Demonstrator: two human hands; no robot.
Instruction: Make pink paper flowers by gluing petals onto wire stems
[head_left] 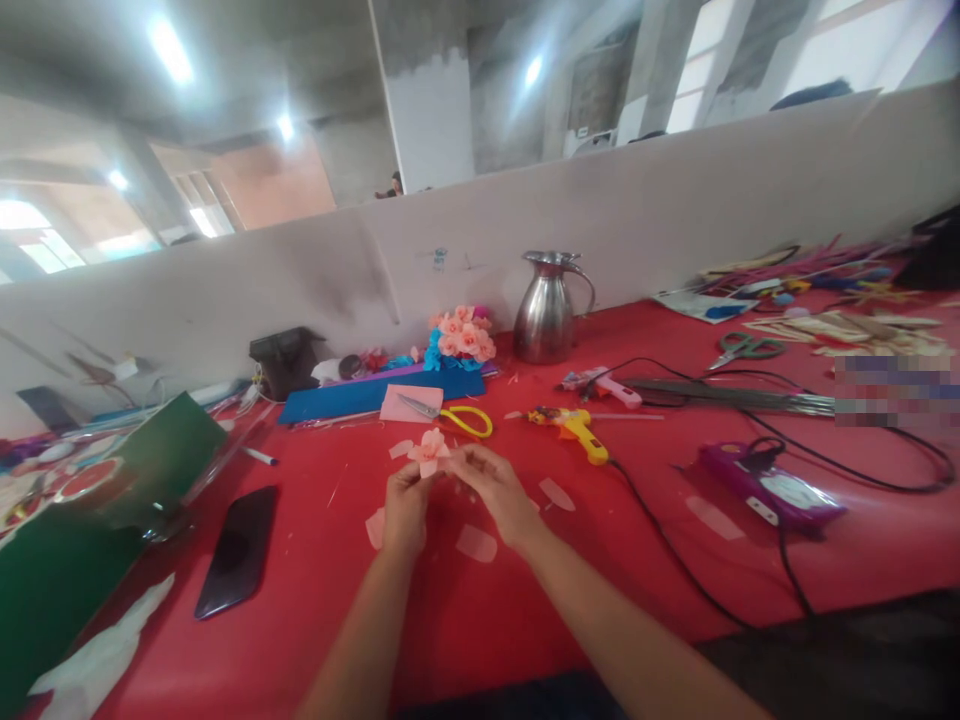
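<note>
A small peach-pink paper flower (429,452) is held up over the red table, its base pinched in the fingers of my left hand (405,505). At the flower's right side, the fingers and thumb of my right hand (491,488) close together on a petal edge. Loose pink paper petals lie around my hands, one petal (477,543) below them and another petal (556,494) to the right. Just behind the flower, yellow-handled scissors (466,420) rest partly on a pink paper sheet (397,402).
A yellow glue gun (574,425) and a pink one (600,385) trail black cords to the right, near a purple power strip (772,490). A steel jug (546,310) stands by the wall beside finished flowers (465,335). A phone (237,550) lies left.
</note>
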